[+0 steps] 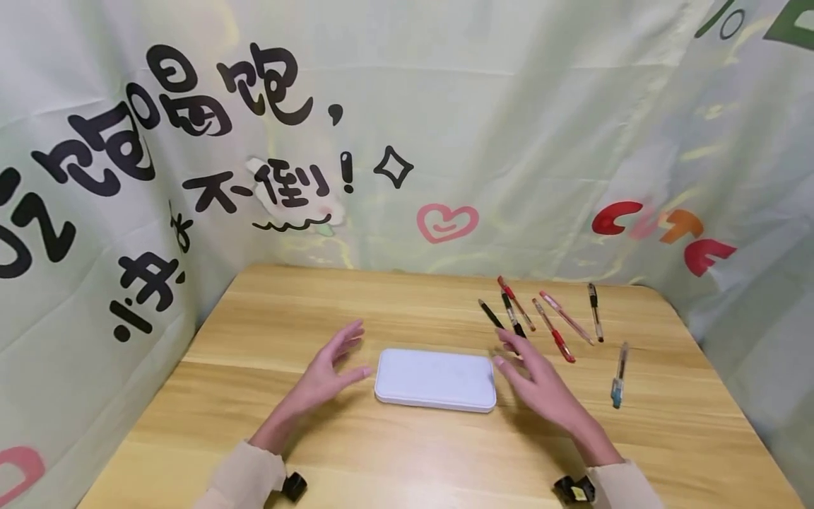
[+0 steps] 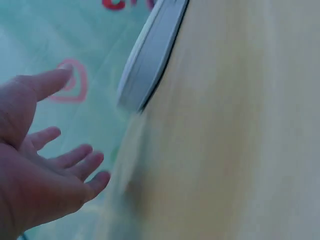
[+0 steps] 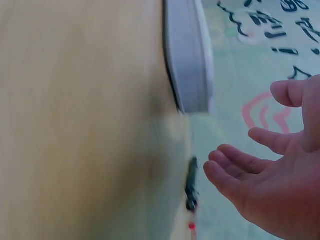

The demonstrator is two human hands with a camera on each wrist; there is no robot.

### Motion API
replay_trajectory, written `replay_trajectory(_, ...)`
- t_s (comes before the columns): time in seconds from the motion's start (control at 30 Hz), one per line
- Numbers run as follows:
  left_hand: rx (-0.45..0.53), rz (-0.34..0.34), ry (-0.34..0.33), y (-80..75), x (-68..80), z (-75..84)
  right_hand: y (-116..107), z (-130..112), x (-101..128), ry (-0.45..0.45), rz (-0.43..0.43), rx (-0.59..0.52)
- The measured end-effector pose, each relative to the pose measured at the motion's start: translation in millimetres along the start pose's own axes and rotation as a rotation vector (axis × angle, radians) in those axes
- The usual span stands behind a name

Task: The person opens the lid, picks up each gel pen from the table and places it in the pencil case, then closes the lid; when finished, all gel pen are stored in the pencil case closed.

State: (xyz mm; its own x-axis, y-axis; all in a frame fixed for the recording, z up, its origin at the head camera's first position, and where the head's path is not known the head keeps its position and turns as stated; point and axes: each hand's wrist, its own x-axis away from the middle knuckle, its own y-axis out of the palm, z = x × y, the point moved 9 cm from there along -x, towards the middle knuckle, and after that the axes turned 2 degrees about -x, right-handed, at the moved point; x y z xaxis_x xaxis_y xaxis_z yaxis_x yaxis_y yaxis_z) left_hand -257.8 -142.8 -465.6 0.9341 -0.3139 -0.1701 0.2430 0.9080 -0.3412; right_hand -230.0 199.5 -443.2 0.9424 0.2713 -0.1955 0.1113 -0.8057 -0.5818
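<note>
So the white pencil case (image 1: 435,379) is lying flat and closed in the middle of the wooden table (image 1: 394,459), and I've got a hand on each side of it. My left hand (image 1: 324,375) is just off its left end, fingers spread wide, holding nothing. My right hand (image 1: 534,382) is the same at the right end, open and empty.

Biggest worry: the case looks smooth and slick, so if I squeeze only the ends it could slide or pop out. Also, the nearest black pen (image 1: 499,324) sits right by my right fingertips, and one careless sweep would probably roll it and the other pens (image 1: 553,318) around.

Around the table there's pale green cloth (image 1: 509,127) with black lettering, a pink heart (image 1: 447,222) and some colourful letters.
</note>
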Motion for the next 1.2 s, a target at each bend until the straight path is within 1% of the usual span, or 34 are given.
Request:
replay_trajectory(0.03,0.010,-0.019,-0.019,7.9,1.8,-1.5,7.3,-0.5,-1.3,0.009,-0.019,-0.009)
replay_trajectory(0.07,0.000,-0.035,-0.037,14.9,4.0,-2.4,14.0,-1.0,-2.6,0.015,-0.036,-0.018)
replay_trajectory(0.17,-0.084,-0.066,-0.074,32.2,8.2,-3.9,27.9,-4.0,-3.6,0.032,-0.077,-0.021)
replay_trajectory(0.23,-0.134,-0.066,-0.082,39.3,9.2,-2.8,33.2,-5.9,-3.0,0.036,-0.099,-0.017)
replay_trajectory(0.33,-0.196,-0.059,-0.083,46.0,9.6,-2.4,39.2,-7.5,-0.6,0.035,-0.139,0.024)
replay_trajectory(0.5,-0.298,-0.045,-0.031,55.9,8.5,-1.7,45.9,-8.4,3.0,-0.017,-0.179,0.091)
replay_trajectory(0.57,-0.325,-0.024,-0.006,58.6,7.9,-0.7,45.9,-8.6,4.0,-0.041,-0.174,0.101)
replay_trajectory(0.7,-0.354,0.019,0.007,61.0,7.8,0.3,47.2,-9.1,3.5,-0.064,-0.157,0.114)
replay_trajectory(0.87,-0.367,0.091,-0.017,60.5,8.7,0.2,49.7,-12.0,1.7,-0.079,-0.120,0.135)
replay_trajectory(0.97,-0.398,0.131,-0.026,60.3,10.2,-0.6,51.6,-12.3,1.1,-0.079,-0.107,0.146)
replay_trajectory(1.1,-0.443,0.163,-0.020,61.4,11.8,-1.1,52.1,-11.2,0.9,-0.064,-0.083,0.153)
replay_trajectory(1.2,-0.448,0.186,-0.019,61.3,11.7,-1.6,51.6,-10.4,0.3,-0.054,-0.065,0.163)
